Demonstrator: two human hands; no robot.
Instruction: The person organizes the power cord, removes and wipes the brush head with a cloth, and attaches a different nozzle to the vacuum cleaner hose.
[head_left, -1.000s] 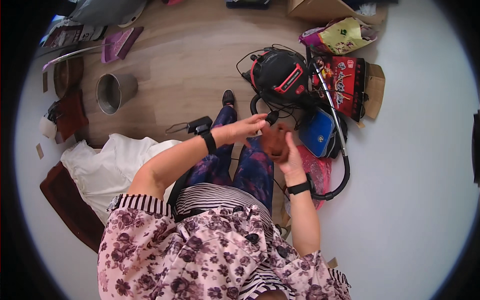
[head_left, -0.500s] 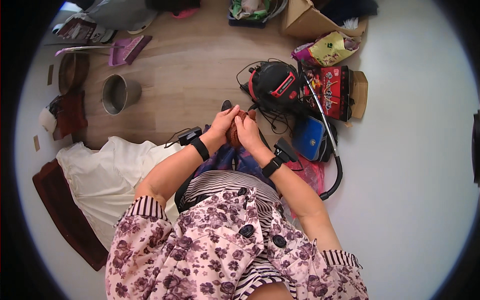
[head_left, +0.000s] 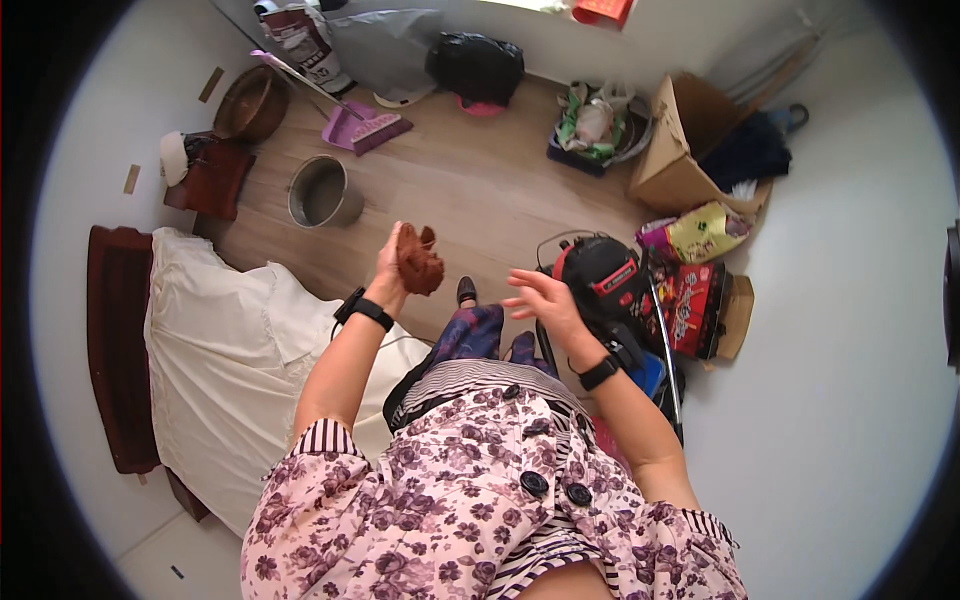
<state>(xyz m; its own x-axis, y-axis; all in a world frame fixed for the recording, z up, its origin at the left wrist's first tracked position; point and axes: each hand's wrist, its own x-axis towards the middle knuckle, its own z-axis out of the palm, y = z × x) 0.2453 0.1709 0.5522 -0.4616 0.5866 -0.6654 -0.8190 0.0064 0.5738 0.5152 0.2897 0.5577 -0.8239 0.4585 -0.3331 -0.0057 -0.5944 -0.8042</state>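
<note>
A crumpled reddish-brown cloth (head_left: 420, 262) is gripped in my left hand (head_left: 390, 268), raised in front of me beyond the bed's near corner. My left fingers are mostly behind the cloth. My right hand (head_left: 548, 303) is apart from it, empty, its fingers stretched and spread. Close to that hand on the right stands a black and red canister vacuum cleaner (head_left: 597, 275). Its metal tube (head_left: 668, 345) leans along the right side. Between my two hands, further down, one of my dark shoes (head_left: 466, 290) shows on the floor.
A bed with a white cover (head_left: 230, 350) fills the left side. Ahead stand a grey bucket (head_left: 325, 192), a purple dustpan with a broom (head_left: 365, 130) and a brown basin (head_left: 252, 105). An open cardboard box (head_left: 665, 150), a yellow-purple bag (head_left: 700, 232) and a red box (head_left: 695, 300) line the right.
My hands were together around the cloth. They have parted: the left has moved left with the cloth, the right has let go and opened. The view has tilted up toward the far wall.
</note>
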